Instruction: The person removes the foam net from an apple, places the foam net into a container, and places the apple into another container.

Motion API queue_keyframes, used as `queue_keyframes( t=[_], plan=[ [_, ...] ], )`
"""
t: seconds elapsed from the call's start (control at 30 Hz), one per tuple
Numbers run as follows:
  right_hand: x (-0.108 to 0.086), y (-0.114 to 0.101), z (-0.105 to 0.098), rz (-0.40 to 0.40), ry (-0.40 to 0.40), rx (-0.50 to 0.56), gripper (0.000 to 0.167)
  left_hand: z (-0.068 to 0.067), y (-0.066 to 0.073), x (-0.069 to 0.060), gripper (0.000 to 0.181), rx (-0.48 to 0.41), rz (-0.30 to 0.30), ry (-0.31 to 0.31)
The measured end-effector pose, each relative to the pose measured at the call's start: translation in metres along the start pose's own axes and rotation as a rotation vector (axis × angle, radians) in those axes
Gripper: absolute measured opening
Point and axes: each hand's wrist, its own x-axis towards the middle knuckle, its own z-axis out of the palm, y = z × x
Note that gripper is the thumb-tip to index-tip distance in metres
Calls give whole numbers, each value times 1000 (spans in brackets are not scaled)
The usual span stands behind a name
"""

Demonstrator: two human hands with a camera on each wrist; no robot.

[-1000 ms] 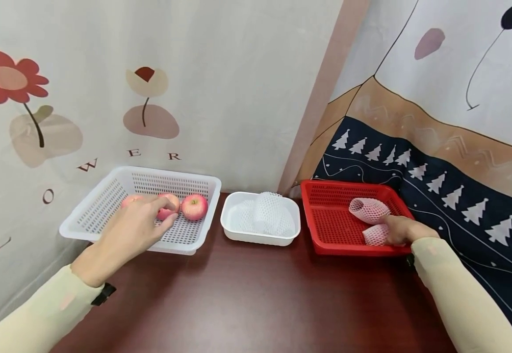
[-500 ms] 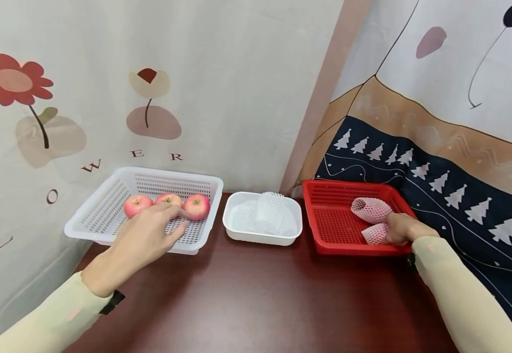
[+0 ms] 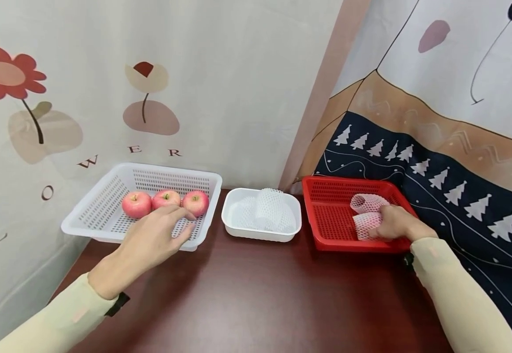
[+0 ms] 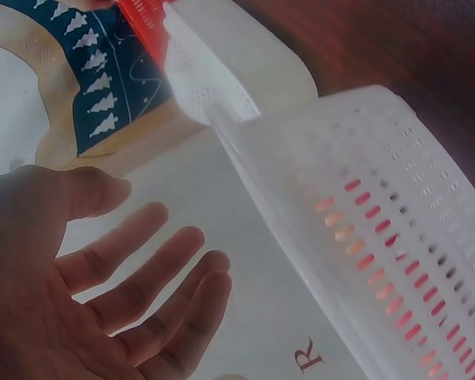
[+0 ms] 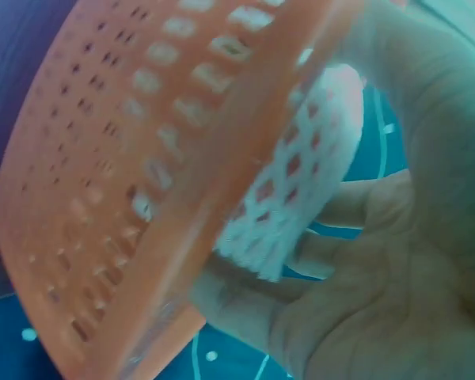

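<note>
Three red apples (image 3: 137,205) sit in a row in the white perforated basket (image 3: 89,215) at the left. My left hand (image 3: 159,238) hovers over that basket's near edge, fingers bent loosely and holding nothing; the left wrist view shows the fingers (image 4: 146,289) apart from the basket. On the right, my right hand (image 3: 399,223) reaches into the red basket (image 3: 333,218) and grips a pink foam fruit net (image 3: 365,225). Behind it lies a second pink foam net (image 3: 366,202). Whether the gripped net contains anything is hidden.
Between the two baskets stands a small white tray (image 3: 262,235) with white foam nets (image 3: 270,208) in it. All three containers are on a dark red-brown table (image 3: 256,294), against a printed curtain (image 3: 238,88).
My left hand has drawn back from over the apples towards the basket's near edge, uncovering them. My right hand has shifted the gripped pink net slightly left and up, closer to the other net.
</note>
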Motion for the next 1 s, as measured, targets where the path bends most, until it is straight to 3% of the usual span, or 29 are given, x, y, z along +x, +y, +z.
queue_keyframes(
  t=[0.17,0.33,0.63,1.0],
  plan=[
    [-5,-19,-3,-20,104,27,95,5,7,-1,15,-16,18,-2],
    [-9,-39,-3,-47,172,57,103,10,13,-3,15,-30,52,37],
    [-18,-69,0,-115,270,123,95,19,21,-5,14,-52,47,36],
    [-35,-104,3,-190,374,160,90,35,39,-4,13,-120,109,59]
  ],
)
